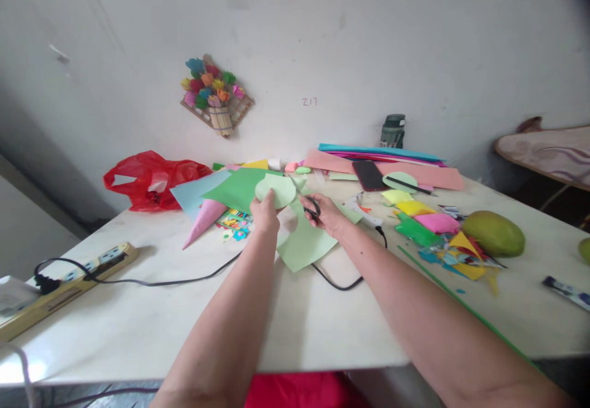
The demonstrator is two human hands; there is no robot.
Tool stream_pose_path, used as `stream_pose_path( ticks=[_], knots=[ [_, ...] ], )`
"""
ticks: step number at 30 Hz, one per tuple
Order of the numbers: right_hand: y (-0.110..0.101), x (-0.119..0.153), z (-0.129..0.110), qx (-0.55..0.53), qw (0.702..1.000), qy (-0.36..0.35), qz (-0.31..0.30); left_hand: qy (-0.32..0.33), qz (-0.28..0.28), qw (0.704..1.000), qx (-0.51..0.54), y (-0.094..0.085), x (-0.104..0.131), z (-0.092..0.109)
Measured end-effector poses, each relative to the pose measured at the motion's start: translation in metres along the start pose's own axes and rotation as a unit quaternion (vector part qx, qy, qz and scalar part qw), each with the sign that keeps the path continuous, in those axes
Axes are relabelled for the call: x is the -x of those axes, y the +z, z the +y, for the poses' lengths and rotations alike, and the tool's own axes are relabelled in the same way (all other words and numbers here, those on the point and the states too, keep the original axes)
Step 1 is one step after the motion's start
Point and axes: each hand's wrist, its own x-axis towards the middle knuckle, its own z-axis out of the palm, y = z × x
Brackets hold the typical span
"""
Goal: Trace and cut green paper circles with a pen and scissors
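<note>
My left hand pinches a rounded piece of light green paper above the table, its thumb on top. My right hand has its fingers through the dark handles of scissors. The blades reach toward the right edge of the rounded paper, where a small offcut curls up; the exact contact is hard to make out. Under both hands a larger light green sheet lies on the table. Behind the left hand are a dark green sheet and a pink paper cone.
To the left lie a red plastic bag and a power strip with a black cord. A glue gun, a phone, a light green disc, colourful clay packs and a green round fruit are at the right.
</note>
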Motion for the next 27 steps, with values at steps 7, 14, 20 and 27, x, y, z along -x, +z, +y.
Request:
stream_pose_path(
  ticks=[7, 14, 20, 27],
  knots=[
    [0.001, -0.003, 0.002, 0.011, 1.0, 0.002, 0.011, -0.001, 0.015, 1.0, 0.005, -0.002, -0.004, -0.001],
    [0.002, -0.002, 0.002, 0.02, 1.0, 0.002, 0.003, -0.019, 0.044, 0.999, 0.022, -0.004, -0.008, 0.001],
    [0.004, -0.002, 0.002, 0.02, 1.0, 0.011, 0.009, -0.079, 0.064, 0.993, 0.055, -0.006, -0.012, 0.001],
    [0.004, -0.003, 0.004, 0.01, 1.0, 0.009, 0.014, -0.122, 0.051, 0.99, 0.047, -0.002, -0.01, 0.0]
  ],
)
